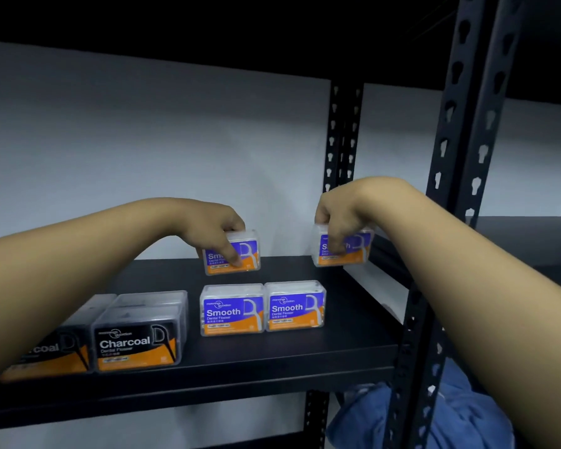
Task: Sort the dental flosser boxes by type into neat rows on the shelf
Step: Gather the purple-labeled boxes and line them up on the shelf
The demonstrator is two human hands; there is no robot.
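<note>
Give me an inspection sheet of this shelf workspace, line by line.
Surface: flat black metal shelf.
Job's things: two purple-and-orange Smooth flosser boxes side by side at front; black-and-orange Charcoal flosser boxes grouped to their left.
Clutter: nothing seen.
Grippers: left hand grips a rear Smooth box; right hand grips another Smooth box near the shelf's right edge.
Cables: nothing seen.
Surroundings: perforated black uprights, white wall, blue fabric below.

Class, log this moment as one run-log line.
left hand: grips Smooth box | right hand: grips second Smooth box | shelf: sorting unfinished
</note>
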